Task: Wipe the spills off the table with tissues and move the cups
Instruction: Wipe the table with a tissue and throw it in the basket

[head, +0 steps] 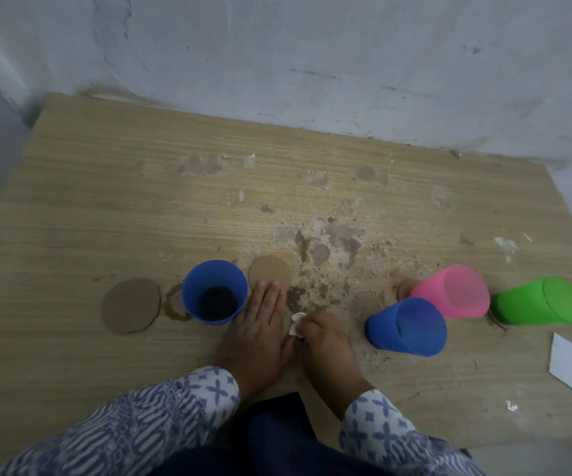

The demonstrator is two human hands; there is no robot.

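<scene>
The left hand point(260, 328) lies palm-down on the table point(71, 201), fingers straight and together, pointing away from the person. Its fingertips reach the near edge of a round brown coaster point(270, 274). Its outer edge sits just beside the upright blue cup point(214, 292), which holds dark liquid.

The right hand point(326, 341) is positioned just right of the left hand, the two touching near the thumbs. Its fingers are curled downward and grip a small white tissue wad point(297, 325), which protrudes at the hand's left side and is pressed to the table. Brown spill marks point(312, 293) spread immediately beyond the wad. A brown ring stain point(174, 305) lies left of the upright blue cup, next to a second coaster point(130, 305).

Both forearms enter from the bottom edge in blue-and-white patterned sleeves point(380, 427).

To the right stand a second blue cup point(406, 326), a pink cup point(453, 295) and a green cup point(542, 300), grouped closely. A flat white tissue sheet point(569, 362) lies near the table's right front edge.
</scene>
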